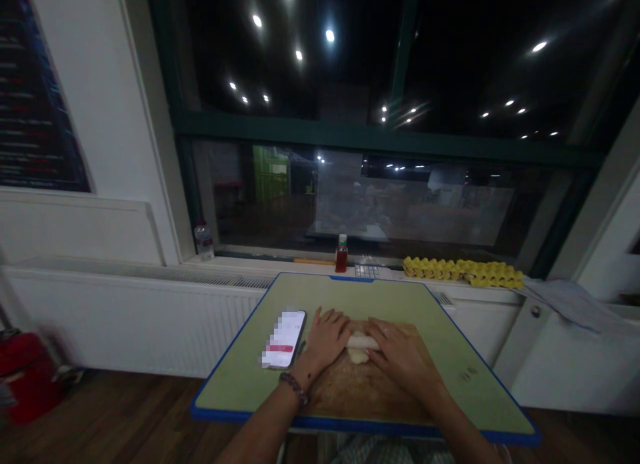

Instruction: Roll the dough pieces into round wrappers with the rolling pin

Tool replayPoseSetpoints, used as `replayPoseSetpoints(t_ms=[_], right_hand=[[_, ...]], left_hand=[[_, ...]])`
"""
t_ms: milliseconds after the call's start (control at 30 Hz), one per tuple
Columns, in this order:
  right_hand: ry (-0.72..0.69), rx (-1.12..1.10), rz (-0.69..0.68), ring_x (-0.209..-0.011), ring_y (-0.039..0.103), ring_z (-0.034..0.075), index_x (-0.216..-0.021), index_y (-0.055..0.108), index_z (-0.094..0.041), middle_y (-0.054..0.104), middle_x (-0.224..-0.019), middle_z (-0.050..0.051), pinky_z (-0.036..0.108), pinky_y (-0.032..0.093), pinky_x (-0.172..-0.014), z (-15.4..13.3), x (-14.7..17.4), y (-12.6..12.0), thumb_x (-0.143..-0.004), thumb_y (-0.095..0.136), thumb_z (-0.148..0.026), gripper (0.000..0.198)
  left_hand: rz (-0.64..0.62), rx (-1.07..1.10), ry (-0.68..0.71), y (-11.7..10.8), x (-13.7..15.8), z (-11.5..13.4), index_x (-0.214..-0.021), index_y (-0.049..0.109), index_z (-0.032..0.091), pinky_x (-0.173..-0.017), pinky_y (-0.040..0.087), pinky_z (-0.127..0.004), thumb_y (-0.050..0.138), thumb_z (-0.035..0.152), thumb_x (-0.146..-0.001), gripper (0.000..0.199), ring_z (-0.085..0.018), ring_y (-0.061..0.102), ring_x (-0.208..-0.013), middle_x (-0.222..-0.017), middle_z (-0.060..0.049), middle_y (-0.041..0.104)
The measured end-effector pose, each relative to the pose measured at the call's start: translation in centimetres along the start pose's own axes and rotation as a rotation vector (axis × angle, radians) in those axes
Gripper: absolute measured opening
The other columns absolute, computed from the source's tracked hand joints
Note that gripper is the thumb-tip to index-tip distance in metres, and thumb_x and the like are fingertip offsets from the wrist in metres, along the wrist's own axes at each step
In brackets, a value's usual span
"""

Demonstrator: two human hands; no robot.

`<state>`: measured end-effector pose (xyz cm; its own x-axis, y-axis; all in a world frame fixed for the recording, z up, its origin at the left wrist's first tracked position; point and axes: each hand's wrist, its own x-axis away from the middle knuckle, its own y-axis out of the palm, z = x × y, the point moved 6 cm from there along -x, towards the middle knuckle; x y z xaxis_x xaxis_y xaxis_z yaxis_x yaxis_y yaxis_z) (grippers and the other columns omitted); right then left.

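White rolling pin (pixel 363 343), one, lies under two hands (pixel 327 339) (pixel 404 359)

The rolling pin (pixel 363 343) between the left hand (pixel 326 336) and right hand (pixel 400 354) is white, the dough (pixel 359 357) is creamy yellow, and the board (pixel 367 399) under them is brown. The table (pixel 237 367) is light green with a blue edge, and the phone (pixel 286 334) by the left hand is white with a red bar. Past both hands, the egg trays (pixel 463 272) are yellow and the bottle (pixel 341 257) is red with a white cap.
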<state>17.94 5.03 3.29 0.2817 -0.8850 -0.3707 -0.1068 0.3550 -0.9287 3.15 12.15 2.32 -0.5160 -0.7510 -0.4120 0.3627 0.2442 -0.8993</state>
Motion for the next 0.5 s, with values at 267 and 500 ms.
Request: replayPoseSetpoints(t_ms=[267, 500], right_hand=[[0.178, -0.272, -0.027, -0.103, 0.064, 0.022, -0.12, 0.062, -0.019, 0.069, -0.115, 0.01, 0.032, 0.047, -0.091, 1.2, 1.2, 1.7, -0.097, 0.037, -0.037, 0.038], [0.41, -0.74, 0.118, -0.087, 0.067, 0.022, -0.106, 0.067, -0.015, 0.073, -0.096, 0.01, 0.027, 0.051, -0.076, 3.4, 1.4, 1.2, -0.095, 0.027, -0.05, 0.054]], left_hand=[[0.277, 0.286, -0.21, -3.2, 2.8, 0.6, -0.127, 0.051, 0.028, -0.106, 0.031, -0.044, 0.038, 0.025, -0.094, 0.036, -0.022, 0.043, -0.126, -0.134, -0.003, 0.053], [0.256, 0.287, -0.213, -3.3, 3.2, 1.9, -0.117, 0.053, 0.021, -0.104, 0.032, -0.044, 0.049, 0.034, -0.089, 0.031, -0.026, 0.045, -0.12, -0.124, -0.009, 0.054]])
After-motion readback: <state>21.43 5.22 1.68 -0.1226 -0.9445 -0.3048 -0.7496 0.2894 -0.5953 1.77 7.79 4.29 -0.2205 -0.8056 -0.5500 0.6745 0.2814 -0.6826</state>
